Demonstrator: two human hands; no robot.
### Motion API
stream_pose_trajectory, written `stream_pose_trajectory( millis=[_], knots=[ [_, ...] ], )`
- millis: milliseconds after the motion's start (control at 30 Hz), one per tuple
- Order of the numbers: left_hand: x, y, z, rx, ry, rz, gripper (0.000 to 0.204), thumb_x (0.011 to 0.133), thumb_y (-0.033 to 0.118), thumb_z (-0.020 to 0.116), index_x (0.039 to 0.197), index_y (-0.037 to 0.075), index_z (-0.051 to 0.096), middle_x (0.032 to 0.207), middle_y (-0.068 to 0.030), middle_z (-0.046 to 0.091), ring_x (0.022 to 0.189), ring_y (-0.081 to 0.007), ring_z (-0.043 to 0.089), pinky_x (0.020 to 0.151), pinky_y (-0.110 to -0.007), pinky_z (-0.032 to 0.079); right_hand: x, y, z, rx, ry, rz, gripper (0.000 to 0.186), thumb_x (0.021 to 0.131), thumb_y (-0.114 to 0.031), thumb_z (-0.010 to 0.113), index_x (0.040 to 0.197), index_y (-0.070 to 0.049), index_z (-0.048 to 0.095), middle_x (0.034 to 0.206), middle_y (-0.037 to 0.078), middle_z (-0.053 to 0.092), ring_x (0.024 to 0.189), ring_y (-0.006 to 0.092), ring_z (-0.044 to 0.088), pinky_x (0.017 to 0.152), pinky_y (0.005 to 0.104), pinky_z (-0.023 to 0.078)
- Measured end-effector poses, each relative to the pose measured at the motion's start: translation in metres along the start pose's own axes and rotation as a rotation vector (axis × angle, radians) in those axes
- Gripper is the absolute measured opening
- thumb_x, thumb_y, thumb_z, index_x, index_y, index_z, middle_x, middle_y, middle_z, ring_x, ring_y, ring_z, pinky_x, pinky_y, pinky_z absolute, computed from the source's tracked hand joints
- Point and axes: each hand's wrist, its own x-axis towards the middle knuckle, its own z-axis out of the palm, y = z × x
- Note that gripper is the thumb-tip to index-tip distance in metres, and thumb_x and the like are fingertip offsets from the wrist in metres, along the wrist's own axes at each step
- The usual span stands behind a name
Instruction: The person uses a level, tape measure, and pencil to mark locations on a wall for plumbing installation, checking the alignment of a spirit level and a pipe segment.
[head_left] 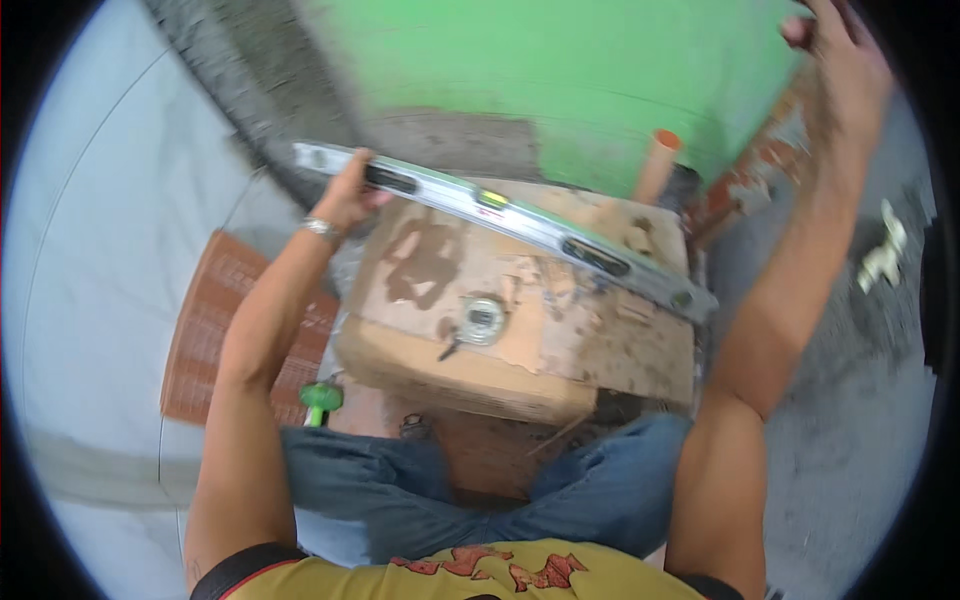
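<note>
Cardboard box [460,375] has round pale gadget [481,321] on top, orange pipe [657,165] behind, green object [321,397] front-left. Spirit level [530,222] slants over box, left grip [348,195] clamped near its left end. Right grip [848,62] raised beyond box's back-right, cropped; can't tell if fingers apart.

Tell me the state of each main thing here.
Left hand: gripping the spirit level near its left end.
Right hand: raised, off the level; fingers blurred.
Spirit level: slanting across the view, bubble unreadable.
Round gadget: lying on the box.
Box: stained on top.
Orange pipe: one end up.
</note>
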Motion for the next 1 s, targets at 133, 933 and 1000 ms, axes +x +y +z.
stream_pose_trajectory(
  millis=[133, 933, 1000],
  knots=[
    [-0.035, -0.03, -0.016, -0.043, 0.081, -0.13, 0.036, 0.093, 0.041, 0.06, 0.106, 0.007, 0.06, 0.095, -0.0135, 0.066, 0.081, -0.0262, 0.069, 0.062, -0.037, 0.064, 0.0, 0.017, 0.01, 0.032, -0.079, 0.038, 0.029, 0.096, -0.018, 0.059, 0.116, 0.002, 0.065, 0.088, 0.007, 0.07, 0.062, 0.0066, 0.056, 0.058, 0.0225, 0.046],
    [-0.11, -0.021, -0.047, 0.976, 0.065, -0.316, 0.045, 0.09, 0.045, 0.064, 0.101, 0.002, 0.06, 0.077, -0.0141, 0.066, 0.064, -0.0211, 0.067, 0.055, -0.035, 0.056, -0.002, 0.063, 0.029, 0.152, -0.325, 0.332, 0.038, 0.096, -0.036, 0.06, 0.11, -0.002, 0.069, 0.083, 0.002, 0.065, 0.068, 0.0077, 0.054, 0.07, 0.0237, 0.044],
    [-0.127, -0.017, -0.025, 1.399, -0.082, 0.096, 0.036, 0.09, 0.037, 0.064, 0.101, 0.002, 0.062, 0.083, -0.0179, 0.068, 0.072, -0.0258, 0.069, 0.063, -0.038, 0.056, -0.01, 0.055, 0.033, 0.179, -0.354, 0.291, 0.035, 0.096, -0.033, 0.059, 0.109, -0.002, 0.069, 0.083, 0.003, 0.066, 0.068, 0.0081, 0.054, 0.068, 0.024, 0.045]
  ],
)
